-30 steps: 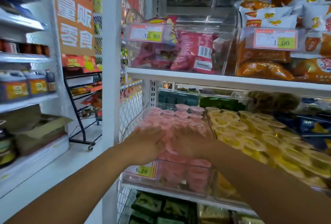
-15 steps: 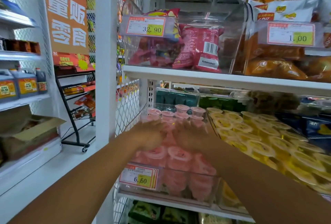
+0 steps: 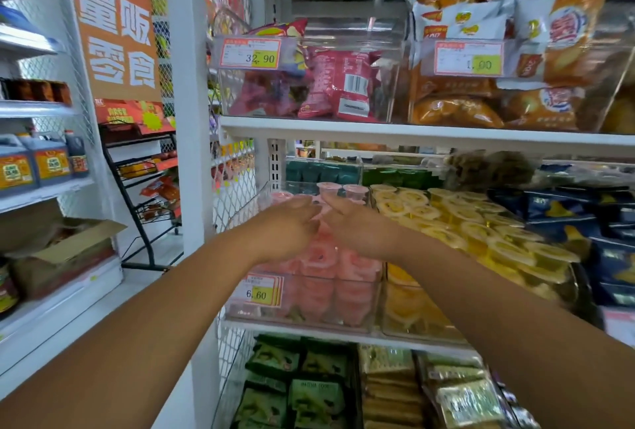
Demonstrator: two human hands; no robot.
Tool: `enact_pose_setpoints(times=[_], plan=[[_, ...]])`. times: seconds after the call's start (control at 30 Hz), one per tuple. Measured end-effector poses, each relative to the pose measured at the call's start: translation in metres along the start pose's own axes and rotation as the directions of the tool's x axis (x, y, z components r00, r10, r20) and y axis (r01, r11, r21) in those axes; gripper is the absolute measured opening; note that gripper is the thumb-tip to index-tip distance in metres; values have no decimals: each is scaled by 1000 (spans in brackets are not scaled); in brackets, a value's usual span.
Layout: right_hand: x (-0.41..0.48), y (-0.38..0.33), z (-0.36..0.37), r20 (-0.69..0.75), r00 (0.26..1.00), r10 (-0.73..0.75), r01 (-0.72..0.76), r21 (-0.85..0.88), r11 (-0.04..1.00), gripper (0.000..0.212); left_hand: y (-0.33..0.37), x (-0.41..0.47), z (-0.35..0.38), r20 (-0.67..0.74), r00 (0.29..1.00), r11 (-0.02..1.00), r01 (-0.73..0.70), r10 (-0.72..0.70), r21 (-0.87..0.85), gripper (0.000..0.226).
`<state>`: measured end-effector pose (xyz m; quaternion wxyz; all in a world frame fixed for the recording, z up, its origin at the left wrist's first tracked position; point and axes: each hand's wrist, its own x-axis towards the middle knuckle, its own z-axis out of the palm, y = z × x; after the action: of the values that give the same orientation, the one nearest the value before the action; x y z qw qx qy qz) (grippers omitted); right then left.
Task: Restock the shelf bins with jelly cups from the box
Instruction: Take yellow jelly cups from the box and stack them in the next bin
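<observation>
Bright, even store light falls from overhead, with hardly any shadow. The left hand and right hand look slightly motion-blurred. Glare streaks the clear bin above them, and the white post to their left bows.

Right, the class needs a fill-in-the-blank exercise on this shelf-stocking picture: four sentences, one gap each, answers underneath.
1. The left hand and right hand reach over a clear bin whose jelly cups are ___.
2. The price tag on that bin's front reads ___.
3. In the neighbouring bin, on the right, the stacked cups are ___.
4. On the shelf above, the upper tag near the snack packets reads ___.

Answers: pink; 6.60; yellow; 32.90
</observation>
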<state>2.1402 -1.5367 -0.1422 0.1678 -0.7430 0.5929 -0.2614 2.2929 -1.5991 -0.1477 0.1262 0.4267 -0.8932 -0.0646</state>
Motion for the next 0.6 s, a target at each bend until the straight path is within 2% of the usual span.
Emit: enact_pose_setpoints(times=[0.03,0.07,0.17,0.23,0.33,0.43,0.6], plan=[[-12,5,0,-41,997,-72,73,13,997,47,6,-13,3,-36,999,999,-10,8,-41,55],[-23,6,-1,-15,996,-88,88,10,996,44,12,-27,8,-87,996,996,-28,21,-82,53],[-90,13,13,-63,994,-86,99,226,969,42,34,-79,31,-210,975,980,-110,74,-165,50],[-124,35,33,-82,995,-57,77,263,962,45,44,-112,57,-214,973,966,-132,84,-224,49],[-175,68,66,-120,993,-7,41,283,958,48,51,-148,107,-162,985,967,-100,62,-236,48],[-215,104,103,-72,995,63,-32,375,926,51,54,-173,164,-107,993,967,-78,53,-242,49],[-259,170,172,-10,962,273,-245,408,880,47,49,-194,273,99,991,924,116,-85,-365,52]])
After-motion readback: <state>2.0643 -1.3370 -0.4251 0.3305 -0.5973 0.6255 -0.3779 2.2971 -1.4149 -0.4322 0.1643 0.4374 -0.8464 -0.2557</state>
